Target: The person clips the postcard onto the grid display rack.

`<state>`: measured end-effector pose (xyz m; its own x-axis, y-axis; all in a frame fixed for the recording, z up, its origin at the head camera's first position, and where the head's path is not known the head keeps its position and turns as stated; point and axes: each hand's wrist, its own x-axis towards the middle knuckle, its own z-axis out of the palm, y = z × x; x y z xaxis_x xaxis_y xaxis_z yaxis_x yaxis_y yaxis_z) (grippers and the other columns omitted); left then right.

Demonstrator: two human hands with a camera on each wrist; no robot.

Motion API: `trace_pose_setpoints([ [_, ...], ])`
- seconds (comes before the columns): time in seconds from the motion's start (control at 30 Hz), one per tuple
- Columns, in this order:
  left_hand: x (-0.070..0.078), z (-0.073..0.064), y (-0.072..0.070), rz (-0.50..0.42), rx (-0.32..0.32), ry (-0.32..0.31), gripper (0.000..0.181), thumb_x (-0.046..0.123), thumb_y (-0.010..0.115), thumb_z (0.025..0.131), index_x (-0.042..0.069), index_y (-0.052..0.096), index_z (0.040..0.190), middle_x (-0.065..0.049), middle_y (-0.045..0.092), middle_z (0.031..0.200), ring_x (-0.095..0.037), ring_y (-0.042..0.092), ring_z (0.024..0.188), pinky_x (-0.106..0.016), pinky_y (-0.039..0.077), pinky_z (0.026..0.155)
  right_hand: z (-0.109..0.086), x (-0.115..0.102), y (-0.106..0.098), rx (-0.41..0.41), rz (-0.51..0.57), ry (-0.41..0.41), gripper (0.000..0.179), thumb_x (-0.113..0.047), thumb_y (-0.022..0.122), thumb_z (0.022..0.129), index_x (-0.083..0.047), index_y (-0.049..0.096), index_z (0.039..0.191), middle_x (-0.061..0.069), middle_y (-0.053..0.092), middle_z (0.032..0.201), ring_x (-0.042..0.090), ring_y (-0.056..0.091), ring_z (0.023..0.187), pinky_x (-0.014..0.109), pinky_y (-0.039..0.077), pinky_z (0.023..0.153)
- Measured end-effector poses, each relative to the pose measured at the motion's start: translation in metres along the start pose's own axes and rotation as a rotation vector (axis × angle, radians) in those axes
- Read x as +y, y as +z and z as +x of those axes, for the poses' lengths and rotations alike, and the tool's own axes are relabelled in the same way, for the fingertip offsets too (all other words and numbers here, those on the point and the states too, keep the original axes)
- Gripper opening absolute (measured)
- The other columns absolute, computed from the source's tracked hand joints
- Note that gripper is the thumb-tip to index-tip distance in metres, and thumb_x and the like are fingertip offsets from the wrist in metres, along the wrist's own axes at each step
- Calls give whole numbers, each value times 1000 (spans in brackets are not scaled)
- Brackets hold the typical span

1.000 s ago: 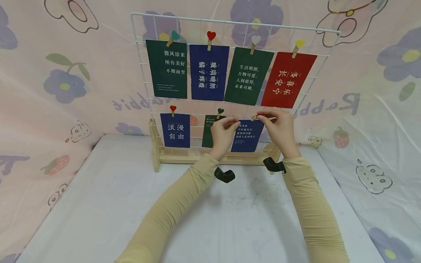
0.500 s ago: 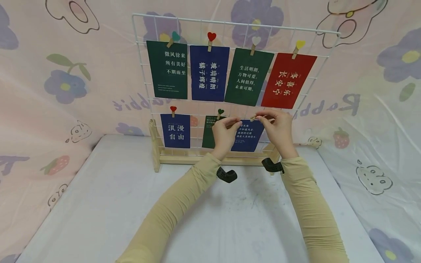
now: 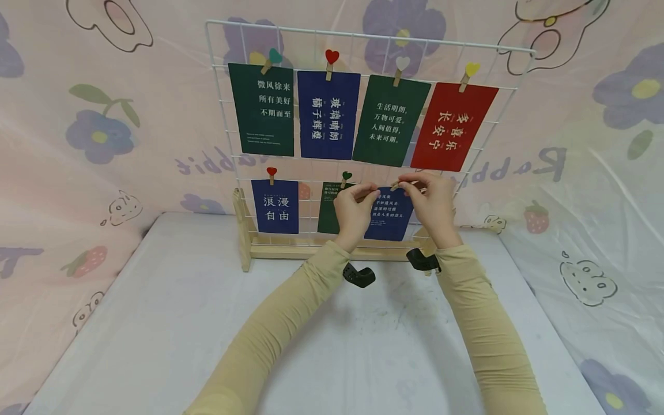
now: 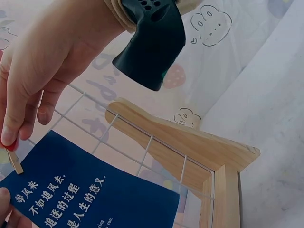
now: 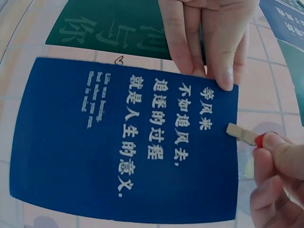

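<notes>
My left hand (image 3: 354, 214) pinches the top left corner of a blue card (image 3: 390, 216) with white lettering, at the lower right of the white wire grid (image 3: 321, 33). My right hand (image 3: 434, 203) holds a small wooden clothespin (image 5: 242, 134) by its red end between thumb and index finger. In the right wrist view the clothespin's tip overlaps the card's top edge, just beside the printed words. Left-hand fingertips (image 5: 225, 78) lie on the card's corner there. In the left wrist view, the clothespin (image 4: 15, 162) sits at the card's upper edge.
Cards hang from heart-topped clothespins in two rows, among them a red card (image 3: 455, 127) and a blue card (image 3: 275, 206). A dark green card (image 3: 328, 210) is partly behind my left hand. A wooden stand (image 3: 290, 252) holds the grid on the white table (image 3: 171, 311).
My right hand has moved slightly left with the clothespin, along the top of the blue card. My left hand stays almost still on the card's corner.
</notes>
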<state>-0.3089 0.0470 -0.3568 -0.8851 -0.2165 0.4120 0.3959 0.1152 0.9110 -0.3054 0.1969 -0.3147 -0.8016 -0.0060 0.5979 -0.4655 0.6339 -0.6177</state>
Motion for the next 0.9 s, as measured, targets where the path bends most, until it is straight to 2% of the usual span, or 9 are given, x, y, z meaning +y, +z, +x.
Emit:
trace_pose_setpoints([
  [0.2,1,0,0,1,14,1,11,8,70,87,5,75,96,-4,72,90,-10,67,82,-19,54,71,1,-4,3,-16,-14,-10,15,-7,67,90,-1,73,103,11,70,94,20,62,70,12,46,61],
  [0.3,0,-1,0,-11,13,-6,11,8,70,87,4,75,96,-4,72,91,-10,67,82,-20,54,72,0,-5,5,-22,-31,-5,16,-7,66,90,-1,73,104,11,70,95,21,63,72,15,49,64],
  [0.5,-6,-6,-2,-31,-13,7,11,6,70,86,4,74,97,-4,71,94,-10,67,84,-20,54,73,-8,-3,8,-18,-50,-6,22,-7,65,91,-4,71,113,11,69,103,21,63,84,33,55,76],
  [0.57,-7,-7,-3,-37,-27,15,13,5,70,87,3,74,99,-6,71,96,-11,67,86,-19,54,75,-12,-1,8,2,-50,-18,24,-7,64,92,-5,70,115,10,69,107,22,64,85,32,54,77],
  [0.63,-7,-9,-3,-41,-41,23,15,4,69,87,2,73,102,-7,71,98,-11,67,88,-19,53,76,-17,2,8,32,-38,-29,25,-6,63,92,-7,69,117,10,69,108,22,65,85,26,52,77],
  [0.77,-9,-10,-4,-56,-55,43,19,2,68,87,0,71,106,-10,71,101,-14,67,91,-18,52,79,-24,10,8,128,15,-74,24,-1,63,91,-7,71,113,9,70,106,23,66,86,14,48,78],
  [0.9,-11,-13,-7,-59,-72,68,22,0,68,87,-1,70,109,-12,70,103,-15,68,93,-18,52,80,-33,17,6,194,103,-104,22,5,59,91,-3,73,106,10,71,98,23,67,85,14,49,78],
])
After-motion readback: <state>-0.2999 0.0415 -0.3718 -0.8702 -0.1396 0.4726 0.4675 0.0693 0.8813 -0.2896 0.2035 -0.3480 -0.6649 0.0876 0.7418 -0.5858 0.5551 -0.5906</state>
